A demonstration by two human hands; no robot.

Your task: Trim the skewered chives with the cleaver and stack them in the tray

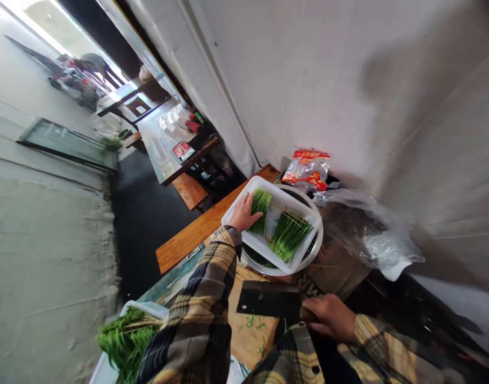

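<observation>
My left hand (244, 212) reaches into a white rectangular tray (304, 250) and its fingers close round a skewered bundle of green chives (261, 209). A second skewered chive bundle (288, 235) lies beside it in the tray. The tray rests on a round metal bowl (314, 256). My right hand (328, 316) grips the handle of a dark cleaver (267, 302), whose blade lies flat over a wooden cutting board (250, 333) with green scraps on it.
More green chives (122, 341) lie in a white tray at the lower left. A red and clear packet (307, 169) and a crumpled clear plastic bag (364, 229) sit by the wall. A wooden bench (196, 226) and a glass-topped table (164, 140) stand beyond.
</observation>
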